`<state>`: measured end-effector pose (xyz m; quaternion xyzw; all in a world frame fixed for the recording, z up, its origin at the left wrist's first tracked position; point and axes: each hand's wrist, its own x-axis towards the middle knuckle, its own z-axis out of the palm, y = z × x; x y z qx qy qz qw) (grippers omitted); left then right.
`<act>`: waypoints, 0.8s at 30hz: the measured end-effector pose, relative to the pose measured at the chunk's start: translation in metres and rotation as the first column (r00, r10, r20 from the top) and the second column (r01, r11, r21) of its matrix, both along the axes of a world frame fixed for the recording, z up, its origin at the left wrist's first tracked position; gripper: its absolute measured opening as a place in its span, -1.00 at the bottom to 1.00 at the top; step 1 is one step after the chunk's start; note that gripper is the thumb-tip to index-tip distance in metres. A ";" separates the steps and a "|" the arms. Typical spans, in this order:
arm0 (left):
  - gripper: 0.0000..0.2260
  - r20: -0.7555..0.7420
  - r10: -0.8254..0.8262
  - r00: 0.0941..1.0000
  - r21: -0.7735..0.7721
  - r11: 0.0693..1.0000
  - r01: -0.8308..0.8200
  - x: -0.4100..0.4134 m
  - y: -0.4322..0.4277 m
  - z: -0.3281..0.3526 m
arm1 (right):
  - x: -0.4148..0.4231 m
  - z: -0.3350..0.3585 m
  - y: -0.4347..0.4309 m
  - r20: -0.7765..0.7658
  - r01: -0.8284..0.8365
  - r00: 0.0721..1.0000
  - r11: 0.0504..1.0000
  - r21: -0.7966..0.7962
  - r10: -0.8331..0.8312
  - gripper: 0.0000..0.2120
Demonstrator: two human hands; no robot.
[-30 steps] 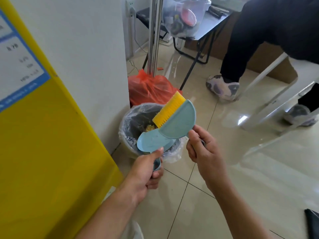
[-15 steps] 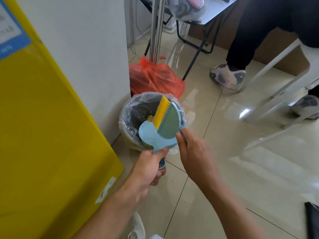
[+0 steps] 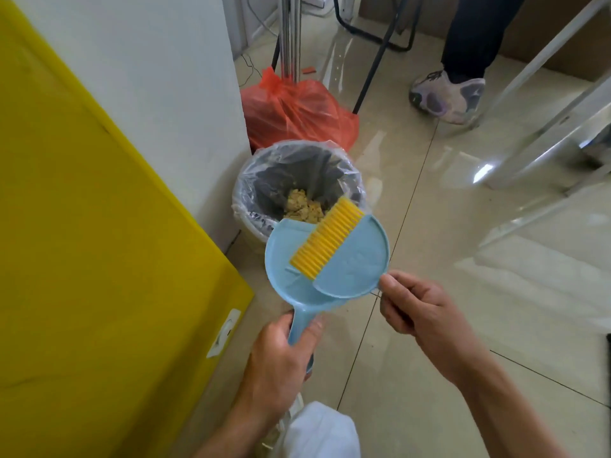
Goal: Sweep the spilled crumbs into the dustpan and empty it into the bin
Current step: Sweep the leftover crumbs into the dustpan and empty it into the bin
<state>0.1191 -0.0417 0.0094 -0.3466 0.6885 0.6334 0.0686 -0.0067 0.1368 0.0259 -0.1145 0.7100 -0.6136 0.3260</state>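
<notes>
No text, label, brand, number or sign can be read anywhere. A small white tag sits on the near edge of the yellow panel at the left, but whatever is on it is too small and blurred to make out. The blue plastic of the brush back shows faint raised marks, likewise unreadable. The shoe at the far right carries no legible marking.
</notes>
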 end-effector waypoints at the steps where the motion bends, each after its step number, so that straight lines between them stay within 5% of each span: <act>1: -0.61 0.006 -0.020 1.000 -0.031 0.999 0.020 0.014 0.002 -0.005 | 0.007 -0.006 0.005 0.040 -0.050 0.998 0.999 0.011 0.049 -0.72; 6: -0.65 0.110 0.014 0.994 -0.061 0.998 -0.007 0.055 0.003 -0.047 | 0.040 -0.051 0.003 0.224 -0.196 0.959 0.977 0.084 0.173 -0.72; 11: -0.63 0.185 -0.036 0.982 -0.179 0.981 0.070 0.040 -0.005 -0.105 | 0.059 -0.111 -0.031 0.315 -0.104 0.948 0.977 0.186 0.041 -0.64; 19: -0.68 0.150 -0.042 0.988 -0.202 0.977 0.072 0.011 -0.019 -0.182 | 0.048 -0.188 -0.077 0.167 -0.100 0.986 0.864 0.493 0.018 -0.61; 24: -0.81 0.168 -0.126 0.978 -0.426 0.885 0.187 0.017 -0.022 -0.214 | 0.055 -0.218 -0.069 0.148 -0.124 0.988 0.823 0.555 0.049 -0.66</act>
